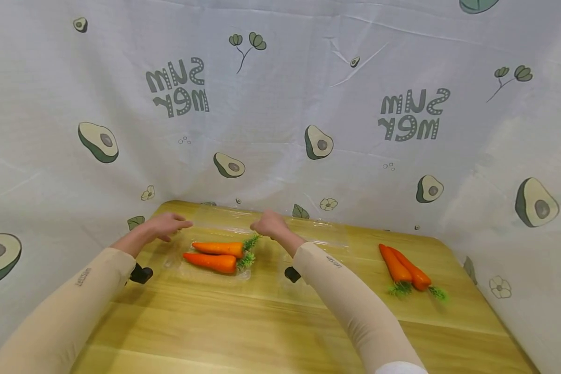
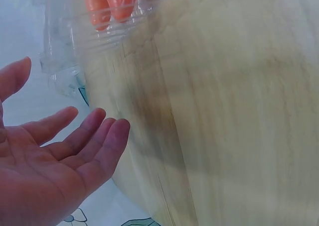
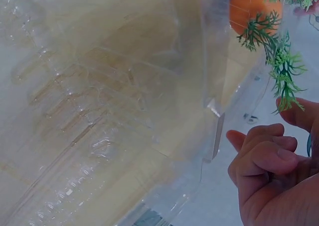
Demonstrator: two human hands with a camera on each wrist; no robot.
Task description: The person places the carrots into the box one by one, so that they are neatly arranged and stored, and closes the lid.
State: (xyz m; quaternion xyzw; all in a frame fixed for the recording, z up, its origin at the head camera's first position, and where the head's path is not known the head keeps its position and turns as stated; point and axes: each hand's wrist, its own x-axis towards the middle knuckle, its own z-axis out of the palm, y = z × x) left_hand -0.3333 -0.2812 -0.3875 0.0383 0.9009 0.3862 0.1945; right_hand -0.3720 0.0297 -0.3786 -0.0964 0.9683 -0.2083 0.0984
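Observation:
Two orange carrots with green tops lie side by side in a clear plastic container, tips pointing left. Its see-through lid appears raised at the back. My left hand hovers by the container's back left corner, fingers spread and apart from the plastic in the left wrist view. Beyond the carrot tops is my right hand, its fingers curled with nothing visible in them. In the right wrist view the thumb stands away from those fingers, near the green fronds; contact is unclear.
A second clear container lies under my right forearm, with its lid toward the back. Two more carrots rest on the wooden table at the right. A printed white curtain hangs behind and along both sides.

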